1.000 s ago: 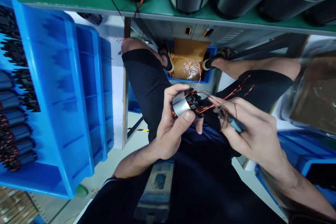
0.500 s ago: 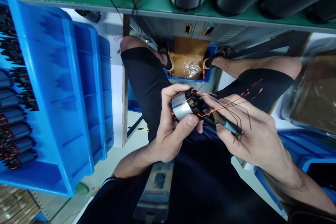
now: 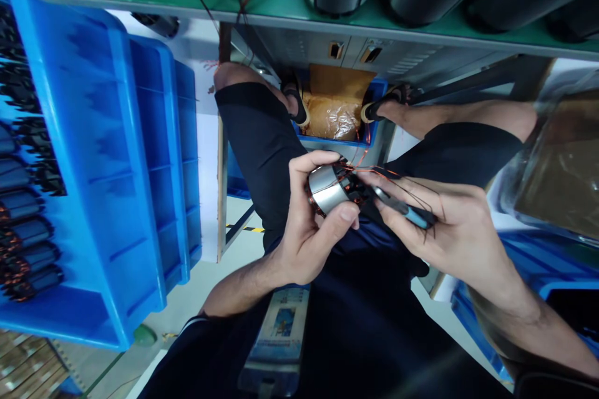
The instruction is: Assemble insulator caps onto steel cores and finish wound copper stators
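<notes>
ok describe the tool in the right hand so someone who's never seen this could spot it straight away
Start at the person's dark lap in the middle of the picture, where both hands meet. The left hand grips a shiny metal stator core with copper wire trailing from it. The right hand holds the tool with its tip at that core: a thin rod, the only thing there with a light blue handle.

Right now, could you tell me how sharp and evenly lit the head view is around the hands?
Head view: the left hand and the motor core are sharp and well lit; the right hand with its small tool is slightly soft; the blue bins bow with wide-angle distortion; the lower right corner is blurred.
</notes>
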The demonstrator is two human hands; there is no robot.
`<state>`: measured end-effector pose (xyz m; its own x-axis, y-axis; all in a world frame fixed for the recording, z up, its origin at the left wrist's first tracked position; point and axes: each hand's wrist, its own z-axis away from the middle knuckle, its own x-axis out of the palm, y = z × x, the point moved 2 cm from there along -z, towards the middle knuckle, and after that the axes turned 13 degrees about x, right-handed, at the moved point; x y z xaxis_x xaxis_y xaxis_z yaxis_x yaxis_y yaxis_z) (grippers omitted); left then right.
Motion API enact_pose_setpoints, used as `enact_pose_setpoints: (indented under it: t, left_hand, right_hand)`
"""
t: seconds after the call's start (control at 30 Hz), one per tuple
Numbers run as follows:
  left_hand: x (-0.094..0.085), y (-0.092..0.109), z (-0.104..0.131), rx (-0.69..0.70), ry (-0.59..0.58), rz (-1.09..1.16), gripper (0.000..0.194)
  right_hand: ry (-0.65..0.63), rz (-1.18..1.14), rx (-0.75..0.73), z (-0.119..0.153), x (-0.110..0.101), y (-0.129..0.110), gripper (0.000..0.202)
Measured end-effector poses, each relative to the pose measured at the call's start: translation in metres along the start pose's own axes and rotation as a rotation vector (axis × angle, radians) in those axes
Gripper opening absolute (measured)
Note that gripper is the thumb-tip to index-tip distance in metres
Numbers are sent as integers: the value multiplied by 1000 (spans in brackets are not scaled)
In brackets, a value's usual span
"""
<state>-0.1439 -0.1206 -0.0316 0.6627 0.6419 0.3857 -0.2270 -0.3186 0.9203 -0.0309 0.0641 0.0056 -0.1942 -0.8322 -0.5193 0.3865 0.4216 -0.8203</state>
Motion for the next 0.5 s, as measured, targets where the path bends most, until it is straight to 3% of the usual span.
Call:
enact_pose_setpoints:
  t: [0.17,0.3,0.5]
  left_hand:
    - [-7,-1,4,32,-49,-107,62]
    - [-6,2,1,110,-129,-182,75]
    - [-5,7,-3,150,-201,-222,78]
  right_hand:
    - [19,61,30,-5,-2,3,72]
    - [81,126,-41,-4,-2,-1,71]
    - [120,162,-98,0,-1,0,69]
